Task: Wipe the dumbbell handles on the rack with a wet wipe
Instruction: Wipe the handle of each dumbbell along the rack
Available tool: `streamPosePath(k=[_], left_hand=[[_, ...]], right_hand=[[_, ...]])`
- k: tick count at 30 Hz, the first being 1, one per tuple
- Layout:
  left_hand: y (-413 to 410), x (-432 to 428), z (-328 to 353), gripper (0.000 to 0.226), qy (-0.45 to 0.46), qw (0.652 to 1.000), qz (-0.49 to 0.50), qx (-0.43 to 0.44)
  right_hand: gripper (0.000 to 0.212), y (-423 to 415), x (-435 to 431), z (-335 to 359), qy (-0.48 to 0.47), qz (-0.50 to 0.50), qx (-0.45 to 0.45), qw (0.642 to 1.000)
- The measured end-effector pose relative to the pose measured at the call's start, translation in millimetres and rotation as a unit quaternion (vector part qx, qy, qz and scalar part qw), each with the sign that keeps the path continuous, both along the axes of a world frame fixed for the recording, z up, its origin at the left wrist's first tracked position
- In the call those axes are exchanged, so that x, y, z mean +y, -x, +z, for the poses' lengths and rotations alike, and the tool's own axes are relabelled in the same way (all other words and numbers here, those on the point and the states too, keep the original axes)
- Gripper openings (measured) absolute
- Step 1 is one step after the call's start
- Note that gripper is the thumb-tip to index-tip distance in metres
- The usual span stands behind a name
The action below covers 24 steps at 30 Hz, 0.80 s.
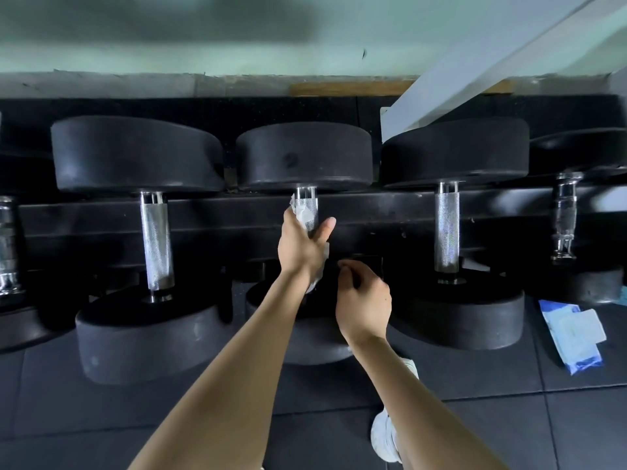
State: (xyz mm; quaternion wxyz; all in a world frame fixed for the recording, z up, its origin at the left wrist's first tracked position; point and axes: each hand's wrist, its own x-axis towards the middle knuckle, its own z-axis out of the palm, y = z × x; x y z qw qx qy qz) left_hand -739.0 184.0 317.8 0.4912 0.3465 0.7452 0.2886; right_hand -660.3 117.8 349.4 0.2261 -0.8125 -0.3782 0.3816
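Observation:
Black dumbbells with knurled steel handles lie side by side on a low black rack (390,205). My left hand (302,244) grips the middle dumbbell's handle (306,201) with a white wet wipe (303,212) wrapped between palm and steel; a tail of the wipe hangs below my wrist. My right hand (364,300) hovers just right of it, fingers loosely curled, holding nothing I can see. The left handle (156,242) and right handle (447,228) are bare. The lower part of the middle handle is hidden by my hands.
A blue-and-white wet wipe pack (573,337) lies on the dark rubber floor at the right. A white slanted beam (475,69) crosses above the right dumbbell. More dumbbells sit at both edges. My white shoe (385,435) stands below.

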Motion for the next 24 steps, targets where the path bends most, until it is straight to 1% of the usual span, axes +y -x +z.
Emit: streamPosePath(k=[3,4,7,9,12,14,15,17,19,20,22,24], left_hand=[[5,-4,1,0.041,0.056,0.997,-0.054,-0.002],[8,-6,0,0.040,0.077,0.995,-0.062,-0.023],[15,-10,8,0.026,0.123,0.979,-0.095,-0.135],[21,-13,12,0.020,0.114,0.973,-0.109,-0.170],[24,-24,26,0.014,0.067,0.982,-0.087,-0.153],[24,-34,41,0.006,0.049,0.982,-0.063,-0.171],[25,-37,48,0.007,0.035,0.983,-0.058,-0.172],[28,-41,59,0.010,0.004,0.985,-0.063,-0.159],[25,-45,72,0.011,-0.003,0.982,-0.052,-0.181],[21,-47,80,0.011,0.001,0.978,-0.039,-0.207],[10,-51,98,0.017,0.000,0.963,-0.016,-0.270],[-6,-53,112,0.040,0.014,0.941,-0.008,-0.338]], right_hand=[[0.024,0,0,2,0.000,0.003,-0.002,1.000],[0.024,0,0,2,0.002,0.004,-0.003,1.000],[0.024,1,1,4,0.004,0.009,-0.010,1.000],[0.023,0,1,3,0.005,0.014,-0.007,1.000],[0.025,-1,1,3,0.011,0.008,0.027,1.000],[0.024,-5,0,5,-0.004,-0.017,0.066,0.998],[0.023,-7,0,8,-0.019,-0.036,0.093,0.995],[0.022,-12,-1,20,-0.053,-0.072,0.170,0.981],[0.030,-19,-1,37,-0.074,-0.084,0.265,0.958],[0.035,-25,-1,46,-0.071,-0.074,0.310,0.945],[0.043,-36,-3,65,-0.051,-0.020,0.372,0.927],[0.047,-49,-6,80,-0.038,0.042,0.406,0.912]])
